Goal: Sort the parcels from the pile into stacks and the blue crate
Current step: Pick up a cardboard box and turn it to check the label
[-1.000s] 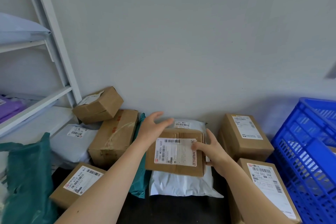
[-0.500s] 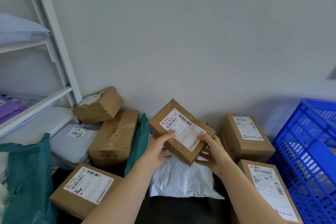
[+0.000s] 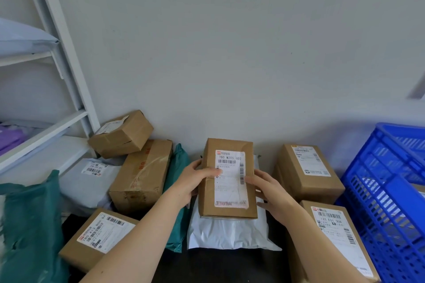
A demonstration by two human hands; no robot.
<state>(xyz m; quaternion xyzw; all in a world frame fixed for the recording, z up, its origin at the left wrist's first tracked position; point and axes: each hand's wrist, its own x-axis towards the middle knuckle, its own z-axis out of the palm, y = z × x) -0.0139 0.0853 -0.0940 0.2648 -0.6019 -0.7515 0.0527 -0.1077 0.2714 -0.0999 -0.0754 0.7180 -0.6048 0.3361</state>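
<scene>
I hold a small brown cardboard parcel (image 3: 227, 179) with a white shipping label upright in front of me, label facing me. My left hand (image 3: 194, 179) grips its left edge with the thumb over the label. My right hand (image 3: 266, 193) grips its right edge. Below the parcel lies a white poly mailer (image 3: 230, 232). The blue crate (image 3: 388, 190) stands at the right. More brown boxes lie around: two at the right (image 3: 305, 170) (image 3: 333, 236), several at the left (image 3: 140, 174).
A white metal shelf rack (image 3: 53, 57) stands at the left, with bags on its shelves. Green mailers (image 3: 30, 225) (image 3: 176, 190) and a grey mailer (image 3: 89, 181) lie among the left boxes. A plain wall closes off the back.
I lifted the brown parcel off the white mailer and turned it from lying crosswise, through a tilt, to standing lengthwise with its label upright. Both hands now grip its sides.
</scene>
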